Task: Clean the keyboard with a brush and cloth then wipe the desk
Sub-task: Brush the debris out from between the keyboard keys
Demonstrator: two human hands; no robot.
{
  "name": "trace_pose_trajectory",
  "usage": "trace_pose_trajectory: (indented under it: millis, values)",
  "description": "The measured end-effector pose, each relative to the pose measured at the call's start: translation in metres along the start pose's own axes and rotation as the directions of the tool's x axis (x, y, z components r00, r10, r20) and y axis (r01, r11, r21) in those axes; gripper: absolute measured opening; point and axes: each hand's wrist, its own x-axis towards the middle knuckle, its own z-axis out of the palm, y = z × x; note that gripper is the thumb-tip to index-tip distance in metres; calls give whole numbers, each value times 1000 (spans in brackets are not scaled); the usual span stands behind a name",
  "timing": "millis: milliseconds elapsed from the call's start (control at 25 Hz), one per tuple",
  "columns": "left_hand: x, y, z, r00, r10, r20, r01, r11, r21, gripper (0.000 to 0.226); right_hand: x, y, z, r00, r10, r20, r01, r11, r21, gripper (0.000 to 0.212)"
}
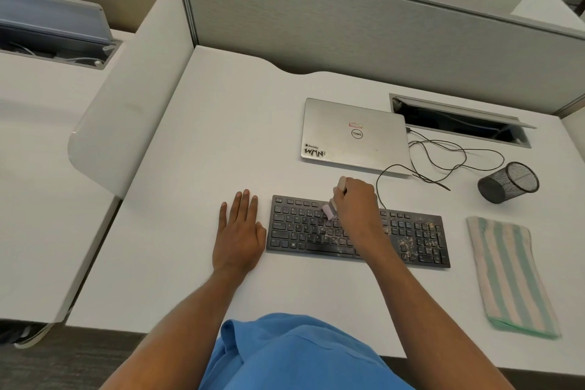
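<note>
White counter [221,136] carries the black keyboard [421,237], crumbs speckling its right half. The striped cloth [509,275] lies just right of it. Left hand [239,231] rests flat beside the keyboard's left edge, fingers straight. Right hand [356,199] grips the brush [330,211], bristles down on the upper keys.

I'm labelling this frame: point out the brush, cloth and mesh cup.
brush [329,211], head view, on its lilac bristles.
cloth [506,272], head view, on its striped middle.
mesh cup [494,188], head view, on its side wall.
</note>
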Motion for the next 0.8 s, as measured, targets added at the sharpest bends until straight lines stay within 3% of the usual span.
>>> trace_pose_trajectory:
  millis: [120, 400, 560, 640, 800]
  values:
    - [0, 0, 0, 1000, -2, -2, 2, 1000, 1, 67, -3, -6, 3, 999, -1, -53, 4, 999, 45, 33]
    - [0, 0, 0, 1000, 0, -1, 0, 1000, 0, 68, -6, 2, 5, 997, 7, 71, -4, 999, -49, 32]
    - [1, 1, -1, 1000, -1, 3, 1, 1000, 2, 68, -7, -6, -3, 998, -12, 55, 4, 989, 148, 28]
    - [0, 1, -1, 1000, -1, 3, 1, 1000, 0, 68, -10, -13, -2, 991, -51, 125, 16, 963, 268, 25]
    - [-1, 1, -2, 1000, 1, 0, -1, 1000, -4, 68, -11, -3, 10, 974, 30, 226, -111, 927, 358, 21]
